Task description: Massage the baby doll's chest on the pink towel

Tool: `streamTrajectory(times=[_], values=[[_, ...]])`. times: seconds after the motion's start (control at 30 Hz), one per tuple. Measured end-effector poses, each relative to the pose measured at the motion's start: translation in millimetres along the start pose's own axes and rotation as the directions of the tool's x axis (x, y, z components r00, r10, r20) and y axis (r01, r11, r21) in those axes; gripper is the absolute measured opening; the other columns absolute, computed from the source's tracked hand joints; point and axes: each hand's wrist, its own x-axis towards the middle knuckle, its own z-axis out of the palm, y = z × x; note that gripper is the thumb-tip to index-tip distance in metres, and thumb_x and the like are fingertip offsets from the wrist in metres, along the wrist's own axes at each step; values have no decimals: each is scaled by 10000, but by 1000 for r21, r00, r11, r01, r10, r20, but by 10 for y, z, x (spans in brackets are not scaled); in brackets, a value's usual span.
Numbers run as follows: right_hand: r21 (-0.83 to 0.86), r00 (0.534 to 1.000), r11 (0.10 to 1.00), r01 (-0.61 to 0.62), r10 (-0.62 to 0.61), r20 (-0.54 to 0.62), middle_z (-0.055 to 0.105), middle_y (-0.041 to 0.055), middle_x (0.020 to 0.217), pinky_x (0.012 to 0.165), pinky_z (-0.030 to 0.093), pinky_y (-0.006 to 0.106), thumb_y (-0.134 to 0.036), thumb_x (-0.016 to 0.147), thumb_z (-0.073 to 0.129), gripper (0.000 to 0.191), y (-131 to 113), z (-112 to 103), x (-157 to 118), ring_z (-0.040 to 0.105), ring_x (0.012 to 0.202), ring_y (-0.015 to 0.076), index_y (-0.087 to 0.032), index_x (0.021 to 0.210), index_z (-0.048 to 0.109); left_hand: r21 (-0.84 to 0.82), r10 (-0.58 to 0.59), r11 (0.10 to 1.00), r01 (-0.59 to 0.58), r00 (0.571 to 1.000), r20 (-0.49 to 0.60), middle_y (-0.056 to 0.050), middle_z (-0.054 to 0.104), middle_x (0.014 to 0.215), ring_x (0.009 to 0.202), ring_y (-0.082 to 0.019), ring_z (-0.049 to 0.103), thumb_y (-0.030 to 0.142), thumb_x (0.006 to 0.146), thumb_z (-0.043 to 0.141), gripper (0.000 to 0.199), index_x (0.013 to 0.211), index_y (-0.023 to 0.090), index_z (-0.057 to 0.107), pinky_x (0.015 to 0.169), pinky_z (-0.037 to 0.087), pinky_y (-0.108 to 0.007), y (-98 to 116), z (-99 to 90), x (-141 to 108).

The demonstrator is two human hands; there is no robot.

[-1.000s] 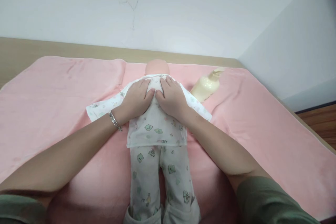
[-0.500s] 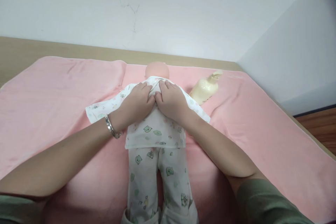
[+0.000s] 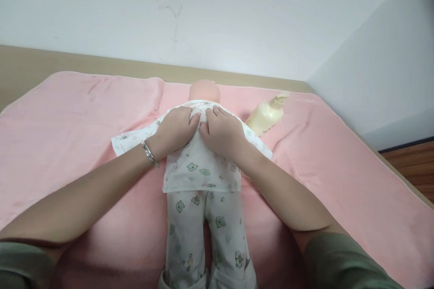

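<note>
A baby doll [image 3: 205, 90] lies stretched out, its bald head away from me and its face not showing. It wears a white long-sleeved top [image 3: 203, 176] printed with small green animals, and matching trousers [image 3: 224, 235]. My left hand [image 3: 179, 128], with a silver bangle at the wrist, lies on the left of the doll's upper body, fingers over the cloth and thumb inward. Beside it my right hand [image 3: 224, 131] rests on the right half, fingers pointing towards the head. Both look open, with cloth wrinkled between the thumbs. The left fingertips are partly hidden.
A pale yellow pump bottle [image 3: 266, 115] lies tilted right of the doll. Underneath is a pink cloth [image 3: 68, 144] over a wooden surface [image 3: 20, 61]. White walls [image 3: 254, 18] stand behind and at the right.
My left hand has turned slightly, its thumb higher and its fingertips less visible. My right hand has shifted slightly down the doll's top. The bottle and doll stay put.
</note>
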Motion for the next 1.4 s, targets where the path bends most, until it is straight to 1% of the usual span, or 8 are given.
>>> streamTrajectory(times=[0.17, 0.33, 0.57, 0.73, 0.87, 1.1, 1.23, 1.4], values=[[42, 998, 999, -16, 14, 63, 662, 223, 1387, 1121, 466, 430, -240, 1033, 346, 409, 64, -8, 95, 591, 1338, 335, -65, 1257, 640, 172, 212, 964, -201, 976, -46, -185, 634, 1031, 1012, -324, 590, 90, 959, 296, 281, 899, 168, 559, 958, 509, -512, 207, 6, -211], [19, 997, 1000, -11, 9, 74, 687, 218, 1328, 1107, 469, 427, -222, 1038, 322, 412, 68, -37, 94, 618, 1284, 332, -55, 1271, 618, 116, 158, 981, -153, 987, -34, -173, 616, 1051, 1037, -304, 576, 93, 972, 313, 250, 923, 163, 547, 1017, 517, -503, 200, 31, -184], [-136, 999, 990, 46, -47, -5, 732, 170, 984, 721, 431, 353, -179, 1016, 369, 276, -38, -62, -56, 664, 878, 269, -114, 1006, 637, 20, 135, 991, -135, 990, -41, -137, 606, 1005, 1060, -306, 546, 196, 987, 293, 293, 795, 197, 514, 1038, 481, -552, -3, 140, -28], [-147, 996, 988, 47, -57, -66, 728, 167, 953, 703, 408, 337, -163, 994, 396, 253, -90, -48, -109, 641, 822, 242, -120, 941, 640, 43, 50, 998, -48, 998, -38, -188, 616, 1196, 1154, -332, 536, 257, 1002, 271, 300, 975, 168, 557, 1085, 432, -555, 21, 152, -13], [-99, 998, 995, 33, -39, -56, 741, 161, 974, 784, 467, 367, -177, 1004, 364, 314, -50, 12, -53, 666, 903, 274, -109, 993, 671, 4, 19, 1000, -19, 998, -55, -184, 630, 1185, 1121, -324, 554, 277, 998, 296, 289, 1005, 166, 563, 1050, 447, -524, 26, 165, 12], [97, 997, 994, 57, -51, -64, 660, 219, 1416, 1177, 439, 433, -156, 1015, 327, 498, 73, 145, 69, 586, 1357, 324, -16, 1414, 591, 158, 170, 974, -162, 985, -39, -196, 651, 1107, 1090, -345, 575, 244, 1027, 267, 353, 1044, 134, 602, 1002, 463, -540, 44, 99, -71], [101, 995, 992, 81, -75, -64, 680, 232, 1365, 1160, 458, 452, -142, 992, 329, 472, 93, 143, 82, 602, 1322, 337, -14, 1338, 622, 382, 246, 889, -253, 967, 67, -219, 650, 1063, 1039, -362, 598, 117, 997, 229, 415, 1064, 82, 637, 908, 487, -521, 151, -7, -207], [69, 995, 994, 79, -75, -65, 716, 217, 1252, 1063, 490, 429, -130, 980, 329, 415, 80, 121, 84, 641, 1201, 330, -41, 1233, 646, 487, 285, 829, -276, 957, 57, -218, 658, 1030, 980, -347, 616, 106, 992, 266, 407, 1068, 55, 662, 850, 515, -489, 190, -42, -240]])
